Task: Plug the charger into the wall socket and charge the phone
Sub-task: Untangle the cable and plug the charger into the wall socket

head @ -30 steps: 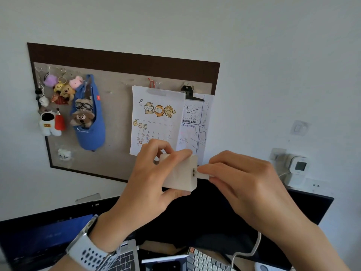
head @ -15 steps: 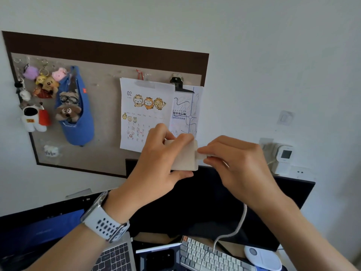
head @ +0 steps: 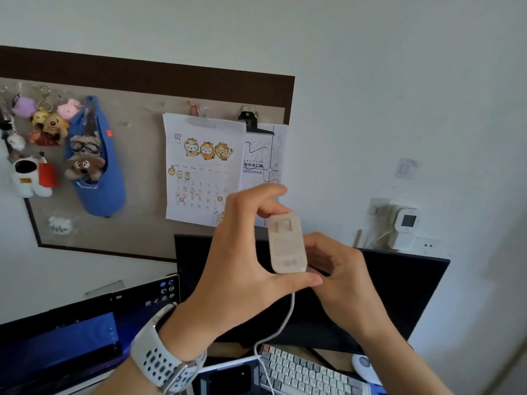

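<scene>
My left hand [head: 242,260] holds a white charger brick [head: 286,243] upright between thumb and fingers, its folded prongs facing me near the top. My right hand [head: 339,272] is curled just behind and right of the brick's lower end. A white cable [head: 282,323] hangs from the brick's bottom down toward the desk. The wall socket [head: 427,246] is on the white wall at the right, above the monitor's corner, with a white plug-in device [head: 405,226] next to it. The phone [head: 233,376] lies dark at the bottom, partly hidden by my left wrist.
A black monitor [head: 399,295] stands behind my hands, a laptop [head: 71,334] at lower left. A keyboard [head: 308,372] and white mouse [head: 363,366] lie on the desk. A pinboard [head: 137,166] with plush toys, a calendar and papers hangs on the wall.
The charger brick has been turned from lying sideways to standing upright, prongs facing me. The cable now hangs from its bottom, and my right hand has dropped lower behind it.
</scene>
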The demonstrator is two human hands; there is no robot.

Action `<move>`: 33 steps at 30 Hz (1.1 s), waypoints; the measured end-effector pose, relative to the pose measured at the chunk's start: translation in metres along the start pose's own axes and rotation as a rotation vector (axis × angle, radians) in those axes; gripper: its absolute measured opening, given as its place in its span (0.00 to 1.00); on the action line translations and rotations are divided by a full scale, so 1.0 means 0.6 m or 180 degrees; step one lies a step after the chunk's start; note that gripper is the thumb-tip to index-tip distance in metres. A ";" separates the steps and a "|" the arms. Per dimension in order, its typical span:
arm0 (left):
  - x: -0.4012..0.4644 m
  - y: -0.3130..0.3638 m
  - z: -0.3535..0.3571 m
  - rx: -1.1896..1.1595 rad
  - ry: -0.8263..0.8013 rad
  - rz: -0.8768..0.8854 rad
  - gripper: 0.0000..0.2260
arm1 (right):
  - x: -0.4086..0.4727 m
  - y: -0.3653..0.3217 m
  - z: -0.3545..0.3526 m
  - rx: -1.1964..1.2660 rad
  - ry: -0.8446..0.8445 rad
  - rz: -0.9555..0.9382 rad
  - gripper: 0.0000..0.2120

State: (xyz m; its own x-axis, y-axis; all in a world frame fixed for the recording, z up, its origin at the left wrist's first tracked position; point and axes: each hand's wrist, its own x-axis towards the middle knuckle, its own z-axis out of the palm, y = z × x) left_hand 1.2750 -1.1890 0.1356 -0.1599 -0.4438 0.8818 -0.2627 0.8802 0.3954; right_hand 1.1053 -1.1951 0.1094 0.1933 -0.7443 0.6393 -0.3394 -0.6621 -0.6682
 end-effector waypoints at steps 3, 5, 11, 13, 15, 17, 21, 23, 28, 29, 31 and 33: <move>-0.007 0.014 0.009 0.0094 -0.0060 0.0351 0.37 | -0.008 0.000 0.001 0.0004 0.0161 -0.0124 0.22; -0.008 0.023 0.008 0.0170 -0.0099 0.0451 0.32 | -0.011 0.000 0.000 -0.0034 0.0227 -0.0237 0.23; -0.007 0.027 0.011 0.0173 0.0119 0.0345 0.35 | -0.017 -0.001 0.006 0.0076 0.0264 -0.0362 0.24; -0.005 0.021 0.011 -0.0102 0.0286 -0.0020 0.36 | -0.018 -0.003 0.007 0.0245 0.0234 -0.0262 0.18; -0.004 0.011 0.010 -0.0318 0.0422 -0.0300 0.37 | -0.019 -0.001 0.004 0.0333 0.0095 -0.0076 0.14; -0.004 -0.001 0.013 -0.0138 0.0415 -0.0331 0.37 | -0.023 0.007 0.001 0.0355 -0.0127 0.0157 0.19; -0.002 -0.008 0.032 0.0185 0.0154 -0.0186 0.39 | -0.038 0.015 -0.003 0.0281 -0.0254 0.0378 0.31; -0.005 -0.009 0.048 0.0143 -0.0037 -0.0130 0.39 | -0.042 0.012 -0.009 0.0261 -0.0199 0.0294 0.28; -0.020 -0.014 0.088 -0.0519 -0.0207 -0.0414 0.38 | -0.063 0.011 -0.030 0.0200 0.0178 0.0392 0.25; -0.020 -0.015 0.099 -0.0707 -0.0265 -0.0452 0.37 | -0.068 0.011 -0.034 0.0225 0.0286 0.0429 0.25; -0.020 -0.019 0.126 -0.1107 -0.0419 -0.0562 0.35 | -0.076 0.010 -0.048 0.0398 0.0524 0.0501 0.27; -0.019 -0.024 0.153 -0.1389 -0.0659 -0.0800 0.34 | -0.080 0.008 -0.077 0.0512 0.0817 0.0533 0.30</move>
State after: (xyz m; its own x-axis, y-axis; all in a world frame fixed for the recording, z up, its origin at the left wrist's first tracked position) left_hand 1.1933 -1.2118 0.0963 -0.3388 -0.6347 0.6945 0.0952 0.7113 0.6964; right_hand 1.0516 -1.1589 0.0931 -0.0976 -0.8109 0.5770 -0.1935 -0.5532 -0.8103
